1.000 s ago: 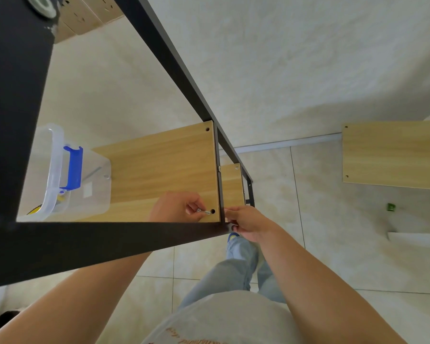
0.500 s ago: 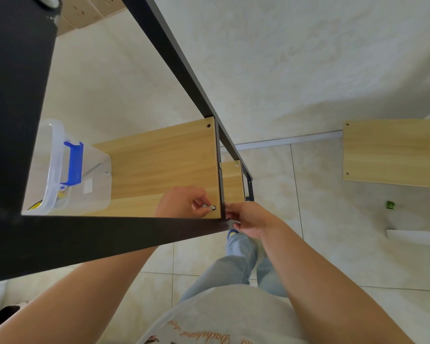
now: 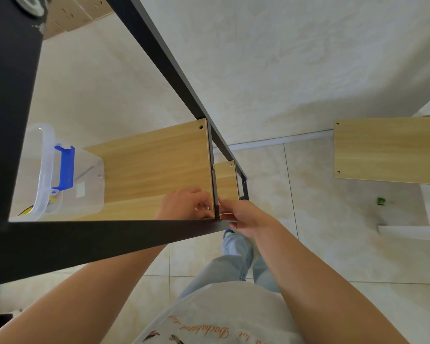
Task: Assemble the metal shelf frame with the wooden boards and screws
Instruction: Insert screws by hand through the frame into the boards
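Nearest, the black metal shelf frame (image 3: 104,234) crosses the view. Just beyond its bar, the left hand (image 3: 184,203) pinches a small silver screw (image 3: 205,208) at the near corner hole of the light wooden shelf board (image 3: 154,165). The right hand (image 3: 243,214) grips the frame's corner. Risk: the screw starts crooked or drops if the hole and bracket misalign. The far hole (image 3: 200,127) is empty; a clear plastic box with a blue latch (image 3: 65,175) sits on the board.

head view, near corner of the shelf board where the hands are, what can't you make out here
- Screw, head view: only a glint shows; left hand fingers cover the rest and the hole.
- Right hand fingertips: hidden behind the black frame upright.
- Clear bin contents: blurred through plastic.
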